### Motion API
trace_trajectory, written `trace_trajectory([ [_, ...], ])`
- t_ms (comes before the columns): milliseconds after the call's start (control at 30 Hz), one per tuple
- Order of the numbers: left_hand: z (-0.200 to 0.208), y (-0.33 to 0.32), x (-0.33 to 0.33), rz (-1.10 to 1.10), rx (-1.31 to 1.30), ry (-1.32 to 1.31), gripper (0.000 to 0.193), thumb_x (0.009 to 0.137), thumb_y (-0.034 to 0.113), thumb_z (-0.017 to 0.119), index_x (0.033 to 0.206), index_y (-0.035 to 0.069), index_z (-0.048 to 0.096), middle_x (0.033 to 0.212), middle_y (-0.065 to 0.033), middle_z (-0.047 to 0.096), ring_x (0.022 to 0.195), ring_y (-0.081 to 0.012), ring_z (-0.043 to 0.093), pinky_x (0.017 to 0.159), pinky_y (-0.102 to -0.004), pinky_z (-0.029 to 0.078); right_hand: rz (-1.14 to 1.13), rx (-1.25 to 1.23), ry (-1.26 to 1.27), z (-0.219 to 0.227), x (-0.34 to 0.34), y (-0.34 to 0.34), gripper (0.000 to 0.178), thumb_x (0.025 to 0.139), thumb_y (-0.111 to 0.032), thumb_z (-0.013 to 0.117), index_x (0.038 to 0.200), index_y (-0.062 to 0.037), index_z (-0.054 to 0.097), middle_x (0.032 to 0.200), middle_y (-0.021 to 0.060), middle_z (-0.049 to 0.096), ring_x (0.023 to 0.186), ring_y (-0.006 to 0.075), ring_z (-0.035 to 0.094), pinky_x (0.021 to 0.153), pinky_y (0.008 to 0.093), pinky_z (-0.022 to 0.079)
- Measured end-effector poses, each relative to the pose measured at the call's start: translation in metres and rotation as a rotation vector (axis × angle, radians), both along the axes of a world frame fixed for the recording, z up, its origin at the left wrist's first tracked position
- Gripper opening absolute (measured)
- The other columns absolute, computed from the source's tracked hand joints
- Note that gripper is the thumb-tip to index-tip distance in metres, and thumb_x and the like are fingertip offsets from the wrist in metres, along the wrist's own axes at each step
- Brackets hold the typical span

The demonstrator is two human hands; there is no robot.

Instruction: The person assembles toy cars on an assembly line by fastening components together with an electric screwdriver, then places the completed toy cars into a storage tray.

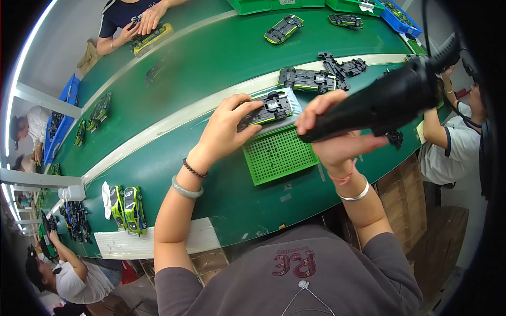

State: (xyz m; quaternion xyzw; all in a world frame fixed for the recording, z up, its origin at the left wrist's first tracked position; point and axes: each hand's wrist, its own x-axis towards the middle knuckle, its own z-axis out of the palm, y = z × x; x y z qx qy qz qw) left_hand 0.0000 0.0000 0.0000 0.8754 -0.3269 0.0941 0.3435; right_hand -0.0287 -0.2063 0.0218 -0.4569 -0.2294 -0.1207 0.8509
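Note:
My left hand (227,125) grips an upturned toy car (273,105), its black underside and wheels facing up. The car rests on a pale blue pad (293,101) behind a green perforated basket (279,158). In my right hand (340,145) is a large black electric screwdriver (377,102), fingers wrapped round its near end, to the right of the car. The tool lies slantwise across the view, apart from the car as far as I can see. Beyond the pad lies another upturned toy car (307,79), beside loose black chassis parts (341,68).
Two green toy cars (135,209) stand at the left near a white foam sheet (168,237). More upturned cars (284,28) lie on the green belt. Across it, a person's hands (150,22) hold a car. Blue bins (66,113) hold parts; co-workers sit at both sides.

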Motion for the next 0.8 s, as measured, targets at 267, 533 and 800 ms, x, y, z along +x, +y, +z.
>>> trace_trajectory([
  [267,-0.002,0.001,0.001,-0.008,-0.017,-0.041,0.043,0.07,0.016,0.07,0.111,0.008,0.059,0.108,-0.0122,0.054,0.101,-0.0308,0.052,0.088,-0.0391,0.043,-0.007,-0.196,0.108,-0.013,0.003,0.033,0.097,0.058,-0.093,0.022,0.084,-0.0018,0.045,0.061,0.0077,0.05,0.053,0.0171,0.052,0.05,0.0268,0.045],
  [533,-0.004,0.003,0.002,-0.011,-0.032,-0.047,0.043,0.07,0.015,0.07,0.111,0.009,0.059,0.108,-0.0115,0.054,0.1,-0.0304,0.052,0.088,-0.039,0.043,-0.047,-0.194,0.123,-0.024,0.005,0.036,0.096,0.058,-0.092,0.024,0.085,-0.0023,0.044,0.062,0.0074,0.05,0.054,0.0168,0.053,0.05,0.0264,0.044],
  [800,-0.005,0.004,0.002,-0.006,-0.027,-0.037,0.043,0.07,0.015,0.07,0.11,0.008,0.059,0.108,-0.0118,0.054,0.1,-0.0307,0.052,0.087,-0.0391,0.043,-0.092,-0.278,0.123,-0.026,0.002,0.045,0.093,0.059,-0.091,0.028,0.086,-0.0025,0.045,0.066,0.0058,0.049,0.054,0.0156,0.052,0.05,0.026,0.043],
])
